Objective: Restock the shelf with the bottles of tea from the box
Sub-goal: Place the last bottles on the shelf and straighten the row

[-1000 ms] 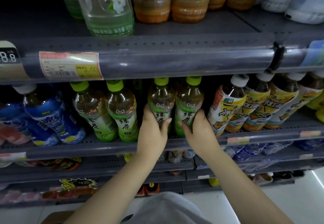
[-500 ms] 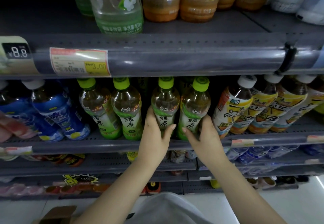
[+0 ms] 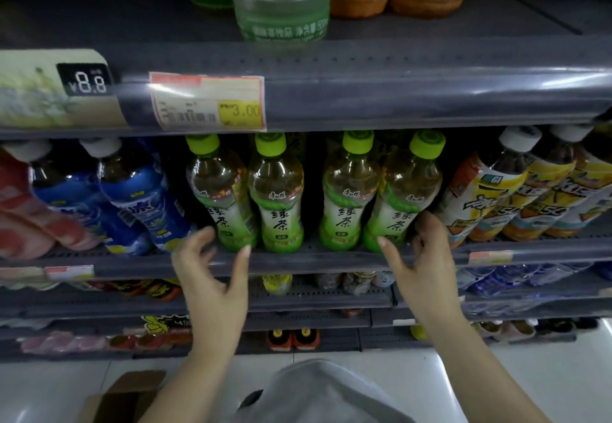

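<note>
Both hands have just let go of the 2 green tea bottles they were seating: the left hand (image 3: 212, 276) now hangs spread and empty below the shelf lip (image 3: 314, 262), and the right hand (image 3: 419, 257) is open too, fingertips just beside the rightmost bottle (image 3: 402, 197). 4 green-capped bottles stand upright in front, so this pair looks placed. The cardboard box (image 3: 122, 399) sits at floor level; its contents are hidden.
</note>
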`<action>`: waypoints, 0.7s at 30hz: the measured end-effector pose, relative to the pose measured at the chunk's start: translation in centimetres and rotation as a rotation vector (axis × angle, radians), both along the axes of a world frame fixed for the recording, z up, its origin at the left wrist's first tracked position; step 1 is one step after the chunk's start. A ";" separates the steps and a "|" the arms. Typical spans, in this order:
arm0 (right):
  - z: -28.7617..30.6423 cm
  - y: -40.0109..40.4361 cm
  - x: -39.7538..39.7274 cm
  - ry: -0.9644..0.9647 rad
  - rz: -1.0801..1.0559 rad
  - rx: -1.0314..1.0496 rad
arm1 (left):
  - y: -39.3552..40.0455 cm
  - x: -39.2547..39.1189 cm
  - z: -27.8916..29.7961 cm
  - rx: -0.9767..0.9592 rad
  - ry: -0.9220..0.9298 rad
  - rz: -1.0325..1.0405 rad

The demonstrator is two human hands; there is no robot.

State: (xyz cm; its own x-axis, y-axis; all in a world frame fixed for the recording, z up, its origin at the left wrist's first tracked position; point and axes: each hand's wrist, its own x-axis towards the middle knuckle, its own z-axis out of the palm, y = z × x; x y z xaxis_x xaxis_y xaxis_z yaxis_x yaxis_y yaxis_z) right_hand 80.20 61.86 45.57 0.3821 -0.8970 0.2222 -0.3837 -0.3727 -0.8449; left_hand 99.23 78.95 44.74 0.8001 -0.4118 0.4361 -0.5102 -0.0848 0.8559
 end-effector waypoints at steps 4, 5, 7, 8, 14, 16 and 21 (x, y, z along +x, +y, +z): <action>0.3 -0.6 1.3 0.051 -0.027 0.026 | -0.3 3.2 0.1 0.030 0.169 -0.079; 0.3 -0.6 1.5 0.056 -0.034 0.034 | -0.7 3.7 0.3 0.044 0.229 -0.140; 0.1 -0.6 1.6 0.063 -0.048 0.027 | -1.4 4.5 0.3 0.099 0.273 -0.208; 0.1 -0.6 1.7 0.069 -0.051 0.020 | -1.7 4.9 0.1 0.130 0.268 -0.209; 0.2 -0.5 1.8 0.114 -0.075 0.018 | -1.9 5.4 -0.3 0.188 0.180 -0.180; 0.4 -0.4 1.9 0.137 -0.090 0.011 | -1.9 5.3 -0.1 0.184 0.179 -0.177; 0.6 -0.1 2.1 0.151 -0.101 0.005 | -1.9 5.4 -0.2 0.190 0.189 -0.164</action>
State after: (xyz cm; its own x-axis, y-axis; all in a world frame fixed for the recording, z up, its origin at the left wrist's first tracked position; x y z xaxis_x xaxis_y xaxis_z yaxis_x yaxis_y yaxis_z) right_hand 82.26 61.78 46.16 0.3186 -0.9335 0.1646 -0.5413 -0.3217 -0.7769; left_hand 104.64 77.02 44.56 0.7758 -0.6020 0.1888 -0.3633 -0.1816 0.9138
